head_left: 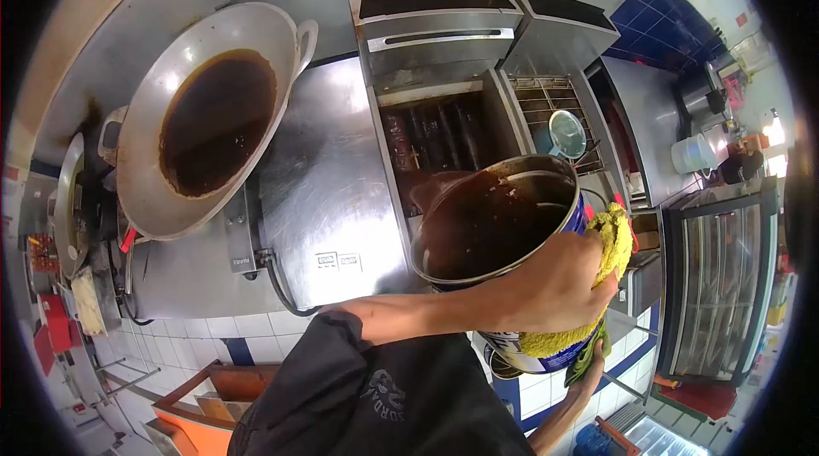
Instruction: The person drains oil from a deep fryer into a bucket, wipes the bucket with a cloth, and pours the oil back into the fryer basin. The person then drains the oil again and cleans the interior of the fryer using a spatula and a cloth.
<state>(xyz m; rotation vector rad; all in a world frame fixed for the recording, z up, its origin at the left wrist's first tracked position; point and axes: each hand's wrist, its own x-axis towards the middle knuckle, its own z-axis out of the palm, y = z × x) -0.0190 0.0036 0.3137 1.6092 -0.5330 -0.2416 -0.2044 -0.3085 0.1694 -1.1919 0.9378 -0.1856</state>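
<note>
The tin (499, 226) of dark oil tilts over the steel fryer (426, 140), my left hand (554, 285) clamping a yellow cloth (618, 238) on its rim. My right hand (593, 362) grips underneath. A wok (213, 115) sits on the steel counter (328, 191); blue tiles (657, 12) line the wall.

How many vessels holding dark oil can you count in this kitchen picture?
2: a wok on the left of the counter, and a large tin held tilted over the fryer. Others may be hidden.

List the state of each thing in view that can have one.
Large metal tin with blue label: tilted, holding dark liquid.
Left hand: gripping tin's rim through yellow cloth.
Right hand: under tin's base.
Round metal wok: holding dark liquid.
Steel fryer vat: lid open.
</note>
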